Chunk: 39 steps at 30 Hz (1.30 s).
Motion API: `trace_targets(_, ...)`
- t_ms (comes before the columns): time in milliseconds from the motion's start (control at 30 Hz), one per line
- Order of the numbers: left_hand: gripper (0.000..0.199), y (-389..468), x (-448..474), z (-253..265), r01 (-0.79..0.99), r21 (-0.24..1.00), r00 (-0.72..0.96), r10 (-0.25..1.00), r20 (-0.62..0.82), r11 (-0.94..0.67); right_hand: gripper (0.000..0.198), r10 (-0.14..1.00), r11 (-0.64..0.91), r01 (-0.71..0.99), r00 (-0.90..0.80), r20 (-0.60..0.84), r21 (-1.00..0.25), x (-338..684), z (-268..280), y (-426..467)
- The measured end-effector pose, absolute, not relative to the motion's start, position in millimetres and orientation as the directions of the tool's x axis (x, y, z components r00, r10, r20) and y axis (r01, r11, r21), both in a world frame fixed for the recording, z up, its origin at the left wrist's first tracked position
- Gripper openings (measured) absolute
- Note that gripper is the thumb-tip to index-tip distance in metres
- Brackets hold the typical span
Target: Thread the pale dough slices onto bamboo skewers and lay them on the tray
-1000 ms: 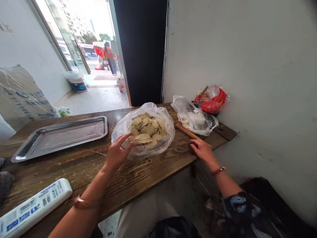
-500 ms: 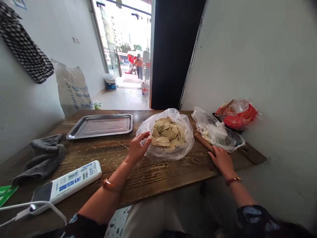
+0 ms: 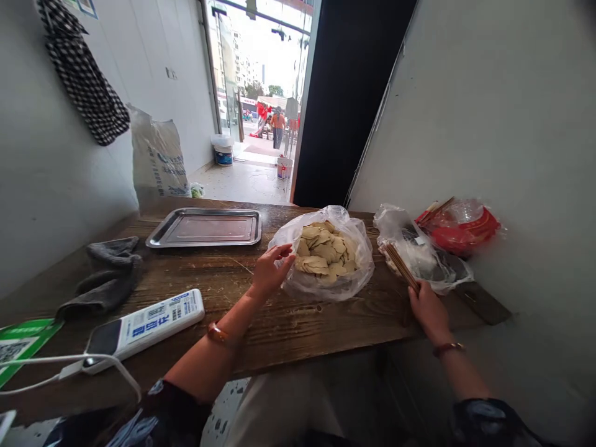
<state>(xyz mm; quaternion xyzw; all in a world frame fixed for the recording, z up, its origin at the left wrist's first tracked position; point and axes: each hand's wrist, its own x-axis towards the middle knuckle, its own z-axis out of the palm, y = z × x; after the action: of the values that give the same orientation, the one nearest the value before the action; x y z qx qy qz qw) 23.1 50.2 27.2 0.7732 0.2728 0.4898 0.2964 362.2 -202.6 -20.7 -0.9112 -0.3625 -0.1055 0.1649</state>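
A clear plastic bag [image 3: 339, 290] stands open on the wooden table [image 3: 298, 329], full of thin, flat beige slices [image 3: 326, 251]. My left hand [image 3: 272, 270] is at the bag's left edge, thumb and fingers apart and slightly bent; whether the fingertips touch the plastic I cannot tell. To the right of the bag, my right hand [image 3: 429, 310] grips a bundle of thin wooden skewers [image 3: 400, 267] by its near end. The skewers' far end is lifted and points toward another plastic bag [image 3: 419, 248], whose contents are hard to make out.
At the back left lies a metal tray [image 3: 205, 228]. A grey cloth [image 3: 105, 273], a white device with a cable [image 3: 158, 323] and a green card [image 3: 28, 344] are on the left. Red packaging [image 3: 465, 230] and a dark board [image 3: 484, 302] lie at the right, beside the wall.
My right hand has closed round the skewers and raised their far end off the table. The left hand stays by the bag. The whole view has swung slightly left.
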Motion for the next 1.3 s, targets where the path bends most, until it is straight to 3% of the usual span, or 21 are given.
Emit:
trace_targets(233, 0.038, 53.7, 20.4, 33.2, 0.15, 0.737, 0.342, 0.734, 0.586, -0.659, 0.035, 0.595, -0.616, 0.712, 0.701, 0.393, -0.337, 358.6, 10.6, -202.1)
trace_targets(433, 0.037, 50.8, 17.8, 37.8, 0.197, 0.73, 0.308, 0.748, 0.587, -0.654, 0.049, 0.667, -0.409, 0.748, 0.636, 0.388, -0.523, 321.6, 32.5, -209.7)
trace_targets(467, 0.036, 50.7, 17.0, 38.5, 0.205, 0.726, 0.3, 0.748, 0.592, -0.656, 0.052, 0.681, -0.365, 0.72, 0.639, 0.358, -0.59, 310.8, 34.3, -210.6)
trace_targets(533, 0.034, 50.0, 15.5, 39.9, 0.218, 0.71, 0.282, 0.74, 0.611, -0.669, 0.053, 0.688, -0.243, 0.51, 0.69, 0.224, -0.825, 287.2, 36.8, -212.3)
trace_targets(600, 0.031, 46.6, 15.7, 42.3, 0.226, 0.697, 0.255, 0.732, 0.632, -0.681, 0.051, 0.715, -0.168, 0.358, 0.686, 0.137, -0.918, 264.1, 37.2, -213.5)
trace_targets(700, 0.029, 28.8, 23.8, 49.6, 0.184, 0.742, 0.232, 0.762, 0.604, -0.644, 0.049, 0.768, -0.143, 0.315, 0.633, 0.095, -0.938, 234.7, 33.0, -211.5)
trace_targets(800, 0.029, -4.9, 41.8, 60.0, 0.02, 0.838, 0.453, 0.752, 0.479, -0.546, 0.048, 0.833, -0.111, 0.369, 0.541, 0.116, -0.923, 211.6, 24.9, -203.7)
trace_targets(933, 0.038, -50.9, 62.1, 67.8, -0.21, 0.962, 0.719, 0.639, 0.273, -0.174, 0.047, 0.878, -0.049, 0.503, 0.434, 0.203, -0.863, 188.0, 17.6, -195.2)
trace_targets(1033, 0.045, -69.9, 62.9, 63.5, -0.282, 0.959, 0.729, 0.652, 0.208, 0.009, 0.048, 0.899, -0.039, 0.544, 0.385, 0.208, -0.838, 180.9, 15.0, -196.1)
trace_targets(1300, 0.045, -93.3, 54.3, 37.0, -0.413, 0.887, 0.572, 0.816, 0.076, 0.207, 0.049, 0.906, 0.005, 0.565, 0.347, 0.243, -0.825, 179.8, 5.2, -202.0)
